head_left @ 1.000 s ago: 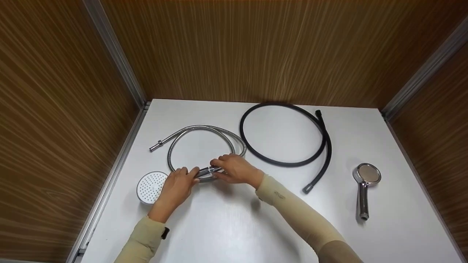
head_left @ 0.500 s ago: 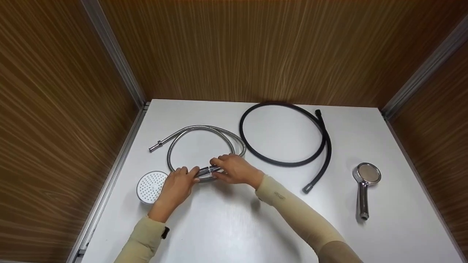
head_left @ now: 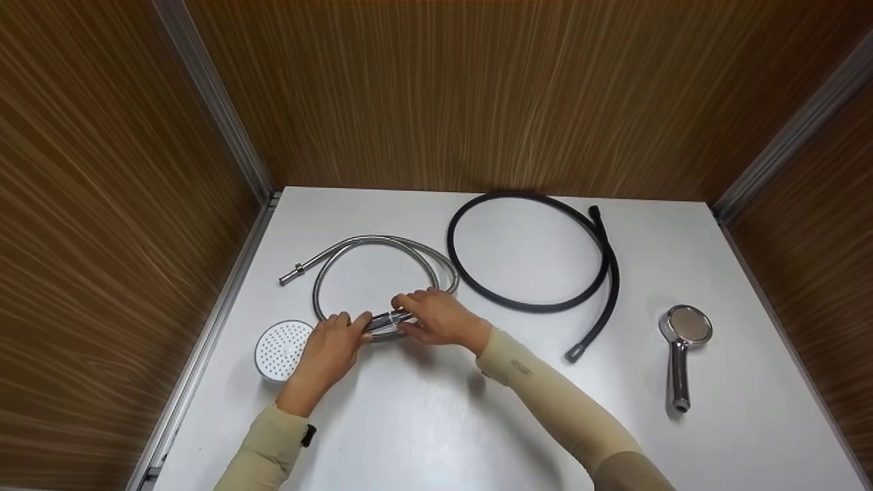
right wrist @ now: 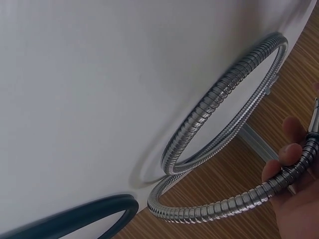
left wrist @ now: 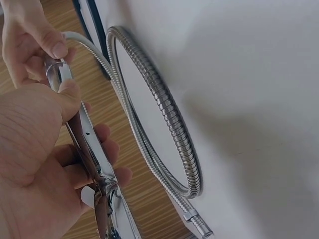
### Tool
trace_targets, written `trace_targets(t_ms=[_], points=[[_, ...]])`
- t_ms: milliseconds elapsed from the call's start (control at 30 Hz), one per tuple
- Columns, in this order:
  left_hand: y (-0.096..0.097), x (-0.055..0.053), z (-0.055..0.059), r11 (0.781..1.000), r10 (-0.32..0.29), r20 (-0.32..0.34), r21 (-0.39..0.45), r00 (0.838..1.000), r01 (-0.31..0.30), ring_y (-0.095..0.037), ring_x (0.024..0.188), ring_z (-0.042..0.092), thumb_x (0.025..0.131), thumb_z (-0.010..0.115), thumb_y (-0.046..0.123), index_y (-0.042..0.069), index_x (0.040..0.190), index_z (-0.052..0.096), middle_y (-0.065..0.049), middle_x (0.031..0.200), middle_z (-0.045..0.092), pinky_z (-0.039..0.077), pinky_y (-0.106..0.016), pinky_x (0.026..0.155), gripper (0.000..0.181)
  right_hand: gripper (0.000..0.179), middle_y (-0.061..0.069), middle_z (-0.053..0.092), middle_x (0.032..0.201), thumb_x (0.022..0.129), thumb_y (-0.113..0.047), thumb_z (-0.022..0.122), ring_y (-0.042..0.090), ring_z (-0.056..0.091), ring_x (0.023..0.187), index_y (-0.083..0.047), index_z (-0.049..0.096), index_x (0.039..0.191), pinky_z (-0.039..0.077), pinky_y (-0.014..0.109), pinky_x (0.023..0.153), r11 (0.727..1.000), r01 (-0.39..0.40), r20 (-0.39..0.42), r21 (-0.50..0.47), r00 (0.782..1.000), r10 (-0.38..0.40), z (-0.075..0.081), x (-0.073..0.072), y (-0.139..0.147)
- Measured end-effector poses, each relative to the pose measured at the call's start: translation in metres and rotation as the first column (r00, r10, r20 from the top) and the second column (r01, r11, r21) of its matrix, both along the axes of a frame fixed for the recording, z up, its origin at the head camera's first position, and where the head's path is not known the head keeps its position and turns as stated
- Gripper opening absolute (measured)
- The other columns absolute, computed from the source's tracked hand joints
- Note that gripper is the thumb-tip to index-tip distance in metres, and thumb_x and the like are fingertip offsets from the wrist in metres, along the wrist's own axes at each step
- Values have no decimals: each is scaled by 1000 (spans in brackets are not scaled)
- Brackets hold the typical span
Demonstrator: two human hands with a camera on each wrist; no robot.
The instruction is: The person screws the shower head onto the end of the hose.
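Observation:
My left hand (head_left: 331, 351) grips the chrome handle (left wrist: 85, 134) of a shower head, thumb along one side and fingers curled round the other. The round white spray face (head_left: 281, 351) points up, beside that hand in the head view. At the handle's far end, my right hand (head_left: 442, 316) pinches the end fitting of a silver metal shower hose (head_left: 372, 239), right against the handle. In the right wrist view, the ribbed hose (right wrist: 219, 211) runs out past the curled fingers of the right hand (right wrist: 304, 199). The fitting itself is mostly hidden by fingers.
Behind my hands the silver hose lies coiled, its other end fitting (head_left: 291, 274) at the left. A looped black hose (head_left: 539, 307) is at back right. Another chrome shower head (head_left: 682, 341) lies far right. Wood-grain panels (head_left: 436, 95) enclose the white table (head_left: 423, 436).

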State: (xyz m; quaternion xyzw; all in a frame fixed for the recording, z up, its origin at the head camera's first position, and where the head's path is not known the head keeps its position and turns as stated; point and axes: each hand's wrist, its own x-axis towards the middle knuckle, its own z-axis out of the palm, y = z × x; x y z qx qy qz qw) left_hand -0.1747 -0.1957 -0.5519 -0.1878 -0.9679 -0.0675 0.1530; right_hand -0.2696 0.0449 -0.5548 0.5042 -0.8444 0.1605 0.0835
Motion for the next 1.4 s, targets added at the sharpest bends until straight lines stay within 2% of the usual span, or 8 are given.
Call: trace_targets(t_ms=[267, 467, 700, 1033, 1233, 1400], points=[[1, 1, 2, 1000, -6, 22, 19, 1000, 6, -34, 72, 60, 98, 72, 26, 9, 124, 64, -16, 82, 60, 51, -47, 66, 32, 29, 3, 70, 93, 104, -36, 65, 22, 66, 82, -16, 66, 124, 56, 39, 75, 999, -24, -40, -25, 999, 23, 1, 0, 4], [2, 1, 3, 1000, -4, 23, 19, 1000, 4, -35, 73, 60, 98, 71, 27, 10, 125, 64, -16, 83, 60, 50, -48, 67, 32, 32, 4, 71, 97, 105, -37, 64, 22, 67, 87, -14, 66, 126, 56, 39, 80, 1000, -4, 1, -9, 1000, 4, 2, 1, 3], [2, 0, 4, 1000, -8, 7, 13, 1000, 8, -35, 73, 62, 99, 71, 27, 10, 126, 65, -16, 83, 61, 51, -47, 66, 33, 33, 3, 73, 98, 99, -25, 74, 23, 69, 89, -12, 60, 126, 58, 39, 82, 1000, 12, 12, -7, 1000, -12, 2, 3, 0], [2, 1, 3, 1000, -7, 9, -10, 1000, 7, -34, 75, 62, 100, 70, 28, 11, 125, 64, -15, 83, 61, 51, -47, 67, 31, 25, 6, 70, 99, 100, -18, 72, 23, 68, 87, -11, 62, 123, 58, 36, 78, 999, -22, 20, -44, 1000, 23, 4, 6, 1], [3, 2, 2, 1000, -11, -12, -14, 1000, 10, -34, 73, 62, 98, 72, 28, 10, 124, 64, -16, 82, 61, 51, -47, 67, 32, 25, 5, 69, 104, 104, -21, 68, 22, 68, 91, -10, 64, 126, 58, 36, 82, 999, -27, 25, -19, 999, 28, 3, 7, 1], [3, 3, 2, 1000, -11, 3, -7, 1000, 11, -34, 75, 62, 99, 71, 27, 9, 126, 64, -16, 84, 61, 51, -47, 67, 34, 33, 5, 71, 104, 100, -26, 73, 22, 69, 91, -11, 65, 129, 58, 37, 83, 999, -29, 17, -19, 999, 29, 4, 8, -1]])
